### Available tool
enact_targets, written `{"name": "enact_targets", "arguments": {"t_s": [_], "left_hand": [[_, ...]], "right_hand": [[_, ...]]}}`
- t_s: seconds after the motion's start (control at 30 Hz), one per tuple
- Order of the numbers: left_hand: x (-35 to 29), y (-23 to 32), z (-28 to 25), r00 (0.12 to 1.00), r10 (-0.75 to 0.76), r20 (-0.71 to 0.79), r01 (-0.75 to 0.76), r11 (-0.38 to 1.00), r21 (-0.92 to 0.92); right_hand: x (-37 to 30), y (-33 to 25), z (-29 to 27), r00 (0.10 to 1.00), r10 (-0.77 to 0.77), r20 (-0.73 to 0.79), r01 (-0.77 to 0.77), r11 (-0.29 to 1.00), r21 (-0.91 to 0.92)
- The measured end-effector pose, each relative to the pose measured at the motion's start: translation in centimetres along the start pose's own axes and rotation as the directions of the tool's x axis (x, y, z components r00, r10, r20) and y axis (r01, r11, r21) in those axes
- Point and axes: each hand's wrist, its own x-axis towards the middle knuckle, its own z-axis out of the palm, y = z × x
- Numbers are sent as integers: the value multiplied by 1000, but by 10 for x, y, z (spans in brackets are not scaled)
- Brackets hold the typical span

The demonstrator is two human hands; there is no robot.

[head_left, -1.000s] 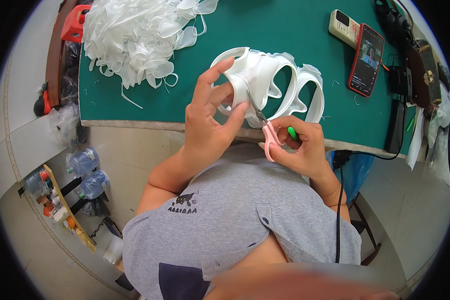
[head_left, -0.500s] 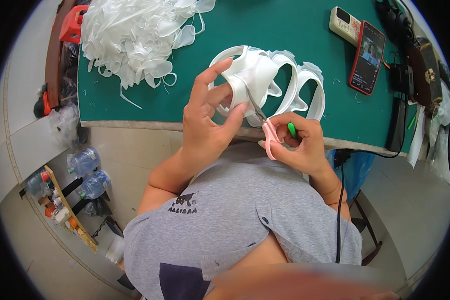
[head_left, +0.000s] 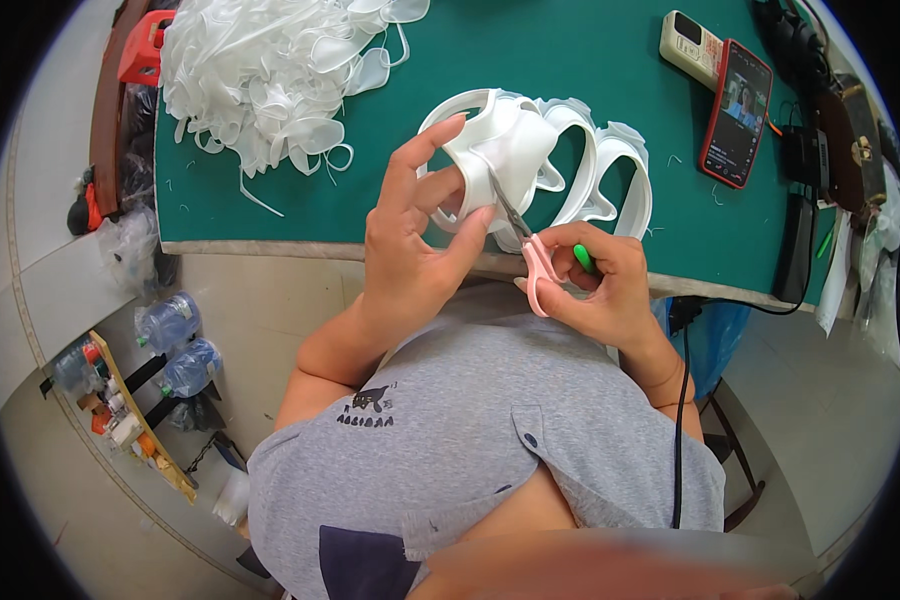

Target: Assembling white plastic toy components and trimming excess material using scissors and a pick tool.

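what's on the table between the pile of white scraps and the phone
In the head view, between the pile of white scraps and the phone sit the white plastic rings, with the left hand holding a white molded piece there.

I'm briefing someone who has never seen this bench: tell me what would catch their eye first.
The left hand grips a white moulded plastic piece over the front edge of the green table, while the right hand works pink-handled scissors into it. A big heap of white plastic trimmings fills the table's far left corner. A lit phone lies at far right.
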Motion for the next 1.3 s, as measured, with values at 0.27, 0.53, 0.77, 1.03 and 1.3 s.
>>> {"name": "enact_targets", "arguments": {"t_s": [0.27,0.53,0.77,1.03,1.3], "left_hand": [[-1,-1,-1,1000,-4,21,4,1000,4],[-1,2,-2,999,-25,24,25,1000,5],[0,2,-3,999,-33,32,34,999,-22],[-1,1,1,999,-8,34,8,1000,-2],[0,-2,-5,999,31,17,-32,994,102]], "right_hand": [[0,-2,-1,1000,4,3,-4,1000,-16],[0,-5,-4,998,49,27,-49,999,7],[-4,0,-17,994,87,67,-91,994,55],[16,9,0,933,146,-329,-29,942,335],[47,-1,21,956,127,-264,-10,915,403]]}}
